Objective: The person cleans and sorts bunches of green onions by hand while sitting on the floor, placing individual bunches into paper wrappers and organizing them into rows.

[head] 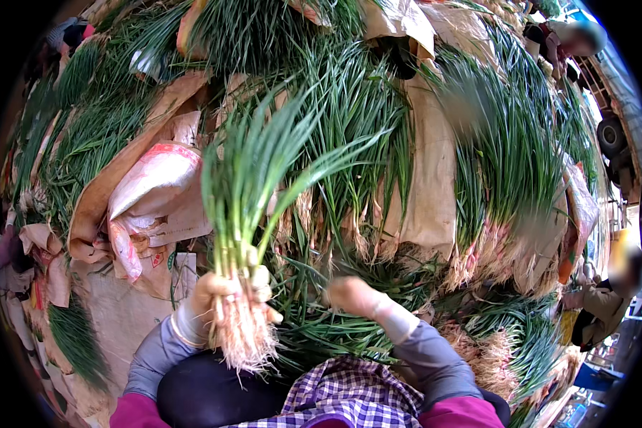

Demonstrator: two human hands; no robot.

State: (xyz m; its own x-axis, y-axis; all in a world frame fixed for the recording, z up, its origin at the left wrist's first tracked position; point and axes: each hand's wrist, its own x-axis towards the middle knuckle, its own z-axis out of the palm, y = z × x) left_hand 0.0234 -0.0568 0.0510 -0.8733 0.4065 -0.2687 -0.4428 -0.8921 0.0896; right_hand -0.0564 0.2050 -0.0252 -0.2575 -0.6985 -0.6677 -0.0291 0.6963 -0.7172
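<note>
My left hand is closed around a bunch of scallions, upright above my lap. Its green leaves fan out at the top, and its pale, stringy roots hang below my fingers. To the right, my right hand is blurred, with its fingers curled in. Thin leaves pass close to those fingertips, but I cannot tell whether it grips any. Below it lie loose green leaves in a heap before my knees. Rows of scallions with roots lie beyond my hands.
A white and red woven sack lies at left beside a brown cloth strip. Another tan strip divides the rows. More rooted scallions are piled at lower right. Other people sit along the right edge, near a vehicle wheel.
</note>
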